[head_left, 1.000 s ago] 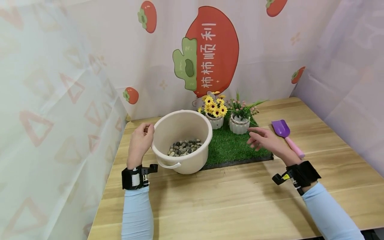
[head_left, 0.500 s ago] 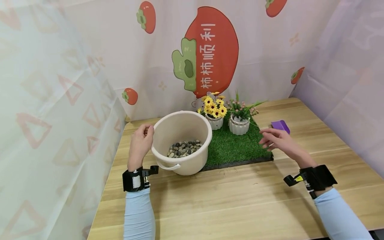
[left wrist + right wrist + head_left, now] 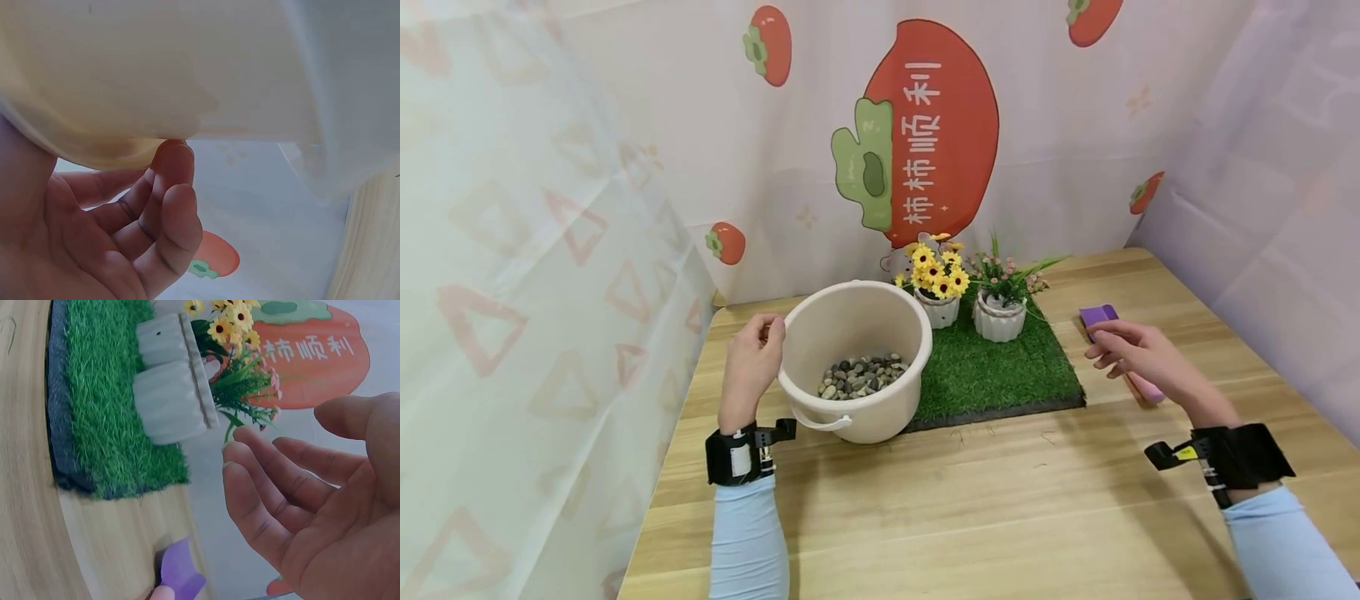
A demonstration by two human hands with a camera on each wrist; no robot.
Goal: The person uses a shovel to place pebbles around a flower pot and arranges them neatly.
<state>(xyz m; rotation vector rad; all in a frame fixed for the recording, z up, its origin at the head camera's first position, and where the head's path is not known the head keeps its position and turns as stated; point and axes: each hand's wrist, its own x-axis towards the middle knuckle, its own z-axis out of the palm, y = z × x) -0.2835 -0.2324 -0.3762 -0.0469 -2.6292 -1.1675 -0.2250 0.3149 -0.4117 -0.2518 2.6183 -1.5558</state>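
Observation:
A cream bucket (image 3: 880,408) stands on the left part of the table, with grey and tan pebbles (image 3: 861,377) at its bottom. My left hand (image 3: 752,367) grips the bucket's left rim; in the left wrist view its curled fingers (image 3: 178,215) are at the outside of the rim, and the thumb is mostly hidden. My right hand (image 3: 1146,358) hovers over a toy shovel with a purple scoop (image 3: 1097,313) and a pink handle (image 3: 1146,388), hiding its middle. The right fingers are loosely bent and hold nothing, as the right wrist view shows.
Green artificial turf (image 3: 1000,375) lies right of the bucket. On its back part stand a white pot of yellow flowers (image 3: 938,310) and a white ribbed pot of pink flowers and grass (image 3: 998,320). A printed curtain (image 3: 1052,150) rises behind the wooden table (image 3: 955,508).
My right hand has moved right, from beside the ribbed pot to above the shovel. The left hand has stayed at the bucket's rim.

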